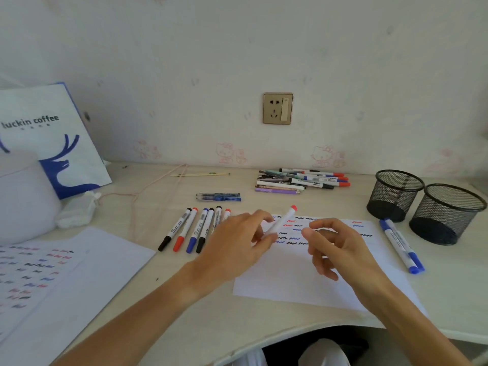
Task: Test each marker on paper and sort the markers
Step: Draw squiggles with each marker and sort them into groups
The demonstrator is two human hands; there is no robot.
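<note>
Your left hand [237, 247] is at frame center, fingers [260, 216] grasping a white marker with a red end [282, 220]; the marker tilts up and to the right, red end topmost, over the top edge of the test sheet [303, 281]. Your right hand [340, 249] is just right of it, fingers loosely curled; a grip on anything can't be made out, and thumb and forefinger tips sit near the marker's lower end. The test sheet lies on the counter [211, 313] under both hands, with red, blue and black squiggles along its top.

Left of center: a row of markers [190, 229] side by side with black, red and blue caps, partly behind your left hand. Two blue markers [401, 245] lie right of the sheet, just beside two black mesh cups [425, 206]. An unsorted pile of pens and markers [301, 180] sits near the wall, upper center. A second marked sheet [52, 273] is at lower left.
</note>
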